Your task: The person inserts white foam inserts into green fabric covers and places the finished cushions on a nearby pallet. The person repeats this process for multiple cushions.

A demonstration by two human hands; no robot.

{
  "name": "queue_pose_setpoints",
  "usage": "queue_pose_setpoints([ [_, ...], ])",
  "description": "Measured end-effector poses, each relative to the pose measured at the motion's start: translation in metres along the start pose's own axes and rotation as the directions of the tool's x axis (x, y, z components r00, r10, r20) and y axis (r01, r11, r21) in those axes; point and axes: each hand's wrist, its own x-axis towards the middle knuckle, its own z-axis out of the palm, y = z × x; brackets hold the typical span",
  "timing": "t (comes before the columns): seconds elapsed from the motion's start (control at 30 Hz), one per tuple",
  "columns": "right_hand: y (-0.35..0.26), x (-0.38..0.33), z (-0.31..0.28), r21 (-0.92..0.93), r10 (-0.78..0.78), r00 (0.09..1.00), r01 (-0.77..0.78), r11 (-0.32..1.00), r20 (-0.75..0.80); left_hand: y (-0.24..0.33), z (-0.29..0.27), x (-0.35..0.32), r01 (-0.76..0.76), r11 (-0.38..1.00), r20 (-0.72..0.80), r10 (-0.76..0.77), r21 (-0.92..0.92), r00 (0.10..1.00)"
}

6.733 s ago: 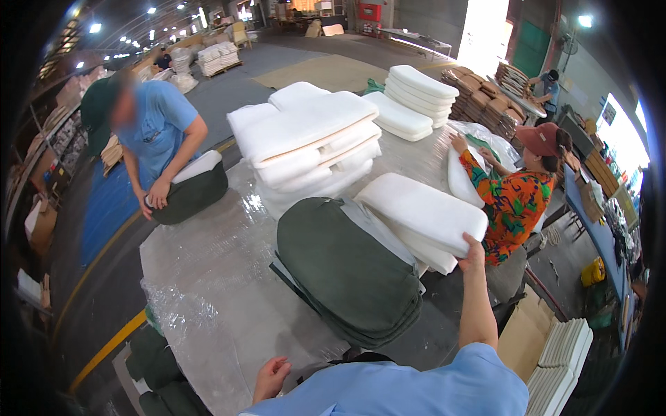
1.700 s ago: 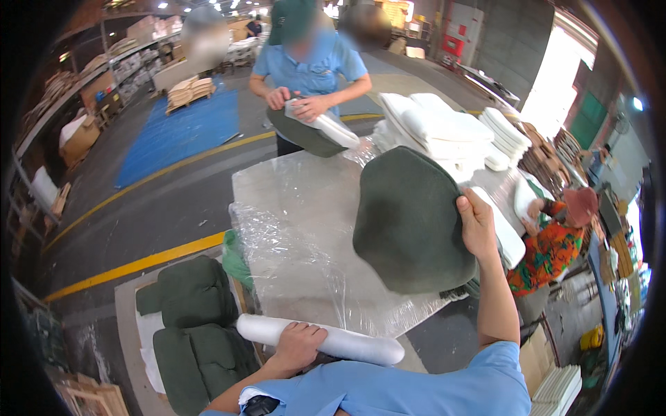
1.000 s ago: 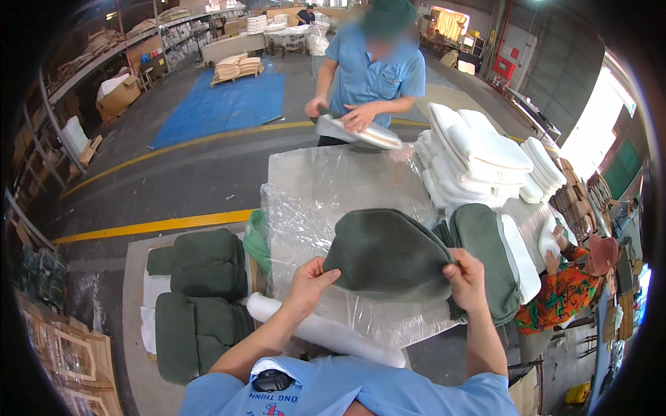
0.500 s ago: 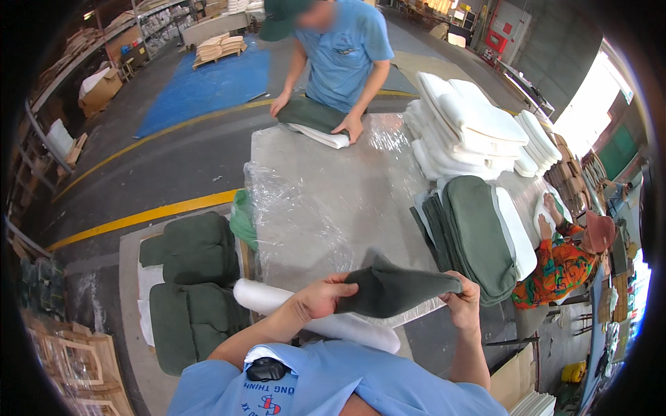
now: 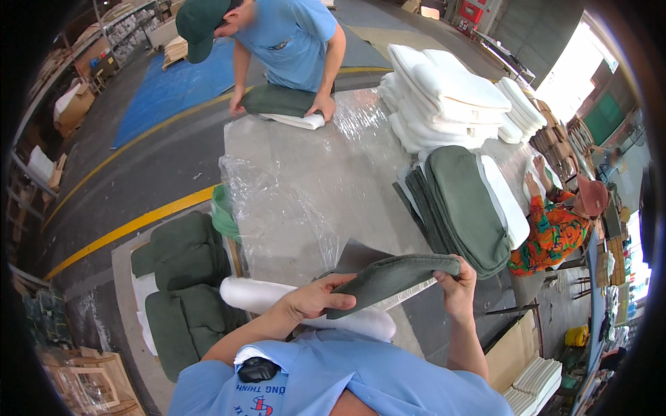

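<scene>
A dark green fabric cover [image 5: 399, 276] is stretched between my two hands, close above the near edge of the table. My left hand [image 5: 320, 297] pinches its left end, thumb on top. Its right end is gripped by my right hand [image 5: 457, 286], fingers curled round the edge. A grey flap stands up behind the cover. Under my left forearm lies a white roll [image 5: 253, 294]. To the right of the cover, a stack of dark green cushions [image 5: 468, 208] and white pads rests on the table [image 5: 298, 180], which has clear plastic film [image 5: 277, 215] over it.
Across the table a person's hands [image 5: 321, 107] hold a green and white cushion [image 5: 281, 102]. White foam pads [image 5: 451, 97] are piled at the far right, near another person in an orange patterned shirt [image 5: 551, 229]. Green cushions [image 5: 186, 322] lie on a lower surface at the left.
The cover has turned in my hands, its upper edge now a raised curve and its grey flap more exposed. The view has shifted, so the surroundings appear further left.
</scene>
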Motion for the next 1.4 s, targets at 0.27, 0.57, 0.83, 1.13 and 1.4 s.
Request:
queue_pose_setpoints([
  [0.27, -0.012, 0.010, 0.009, -0.063, -0.037, 0.998, 0.040, 0.997, 0.056, 0.013, 0.019, 0.014, -0.031, 0.933, 0.025, 0.043, -0.357, 0.999],
  [0.57, -0.011, 0.021, 0.014, -0.090, -0.059, 0.998, 0.061, 0.994, 0.026, 0.038, 0.050, 0.025, -0.109, 0.955, -0.038, 0.103, -0.277, 0.994],
  [0.83, -0.005, 0.033, 0.012, -0.237, -0.036, 0.996, 0.055, 0.970, 0.082, 0.027, 0.042, 0.026, -0.080, 0.896, 0.054, 0.115, -0.438, 0.992],
  [1.13, 0.003, 0.060, 0.017, -0.045, 0.154, 0.972, -0.148, 0.988, 0.177, 0.032, 0.031, 0.024, -0.309, 0.891, -0.106, 0.290, -0.332, 0.951],
  [1.4, -0.103, 0.119, 0.065, 0.474, 0.065, 0.964, -0.185, 0.861, 0.256, 0.088, -0.090, 0.033, -0.334, 0.932, 0.012, 0.336, 0.140, 0.942],
])
